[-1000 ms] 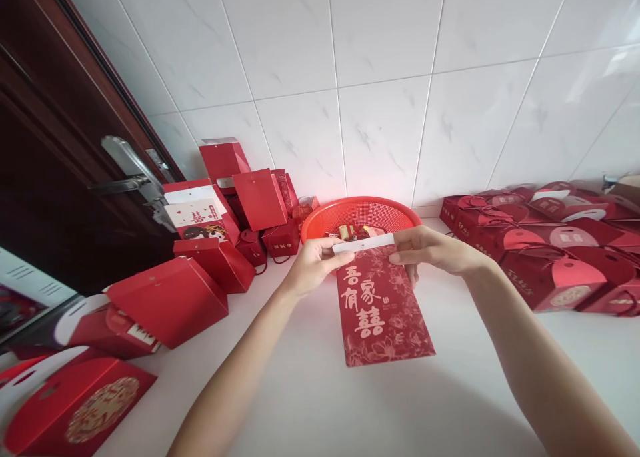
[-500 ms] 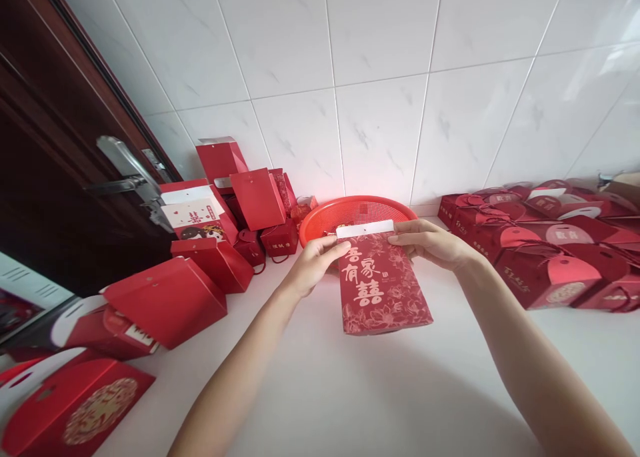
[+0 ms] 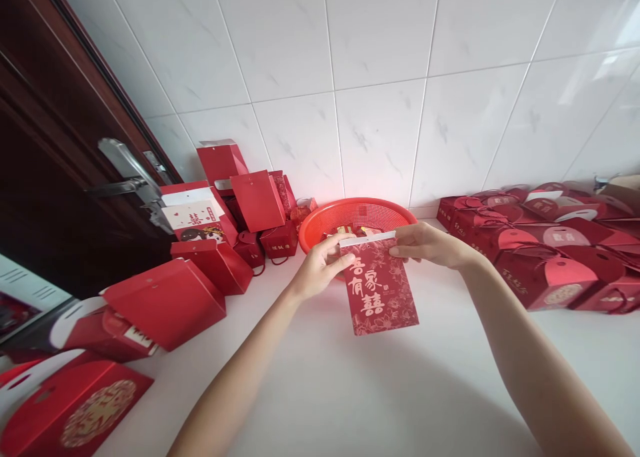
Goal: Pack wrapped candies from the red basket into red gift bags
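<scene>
A red paper box (image 3: 383, 290) with pale characters, a flower print and a white top strip hangs upright between my hands. My left hand (image 3: 323, 267) pinches its upper left corner, thumb on the printed front. At the upper right corner my right hand (image 3: 427, 245) grips it, thumb also in front. Behind the box stands a red plastic basket (image 3: 320, 217), holding small wrapped items (image 3: 345, 230); the box and my hands hide part of it.
Red boxes (image 3: 165, 303) line the left side beside a dark door (image 3: 45, 143) with a metal handle. More red boxes with cords (image 3: 545, 270) stand in rows at the right. A white tiled wall (image 3: 380, 130) rises behind the white tabletop (image 3: 320, 390).
The box has tilted so its front hangs flatter towards me, and its top edge sits slightly lower. More of the basket's wrapped items now shows. Both hands keep their hold.
</scene>
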Available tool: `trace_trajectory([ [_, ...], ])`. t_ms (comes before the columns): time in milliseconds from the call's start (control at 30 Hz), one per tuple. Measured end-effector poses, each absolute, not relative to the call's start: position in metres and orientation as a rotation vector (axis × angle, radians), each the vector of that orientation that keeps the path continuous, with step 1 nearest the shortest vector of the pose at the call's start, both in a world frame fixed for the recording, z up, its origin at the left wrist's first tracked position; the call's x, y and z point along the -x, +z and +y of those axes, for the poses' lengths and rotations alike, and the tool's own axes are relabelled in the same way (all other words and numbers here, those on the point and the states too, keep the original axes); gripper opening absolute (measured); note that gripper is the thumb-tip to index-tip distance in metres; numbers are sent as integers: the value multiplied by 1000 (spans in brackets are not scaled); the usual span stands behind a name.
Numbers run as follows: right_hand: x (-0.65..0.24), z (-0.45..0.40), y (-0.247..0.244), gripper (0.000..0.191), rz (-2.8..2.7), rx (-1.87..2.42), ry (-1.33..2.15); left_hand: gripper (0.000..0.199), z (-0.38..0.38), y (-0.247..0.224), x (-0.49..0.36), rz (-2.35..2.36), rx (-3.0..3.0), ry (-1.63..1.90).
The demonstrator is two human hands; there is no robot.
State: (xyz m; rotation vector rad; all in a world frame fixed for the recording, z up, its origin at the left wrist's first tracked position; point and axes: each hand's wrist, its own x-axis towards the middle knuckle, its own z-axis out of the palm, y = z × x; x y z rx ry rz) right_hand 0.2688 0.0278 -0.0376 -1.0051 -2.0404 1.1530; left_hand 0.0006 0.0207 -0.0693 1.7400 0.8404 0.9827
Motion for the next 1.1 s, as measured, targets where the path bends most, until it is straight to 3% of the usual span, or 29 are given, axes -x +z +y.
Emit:
trace_trajectory([
  [300, -271, 23, -32, 50, -2108, 970, 1367, 29, 14, -69, -5, 897, -2037, 985],
  [800, -256, 22, -40, 30, -1993, 1146, 1260, 31, 14, -71, -3, 987, -2137, 900],
  [1000, -255, 19, -37, 15, -2157, 1159, 1228, 32, 14, -74, -2, 971, -2162, 826],
  [1100, -255, 18, -36, 18, -2254, 1119, 1190, 26, 13, -71, -2, 966, -2177, 821],
])
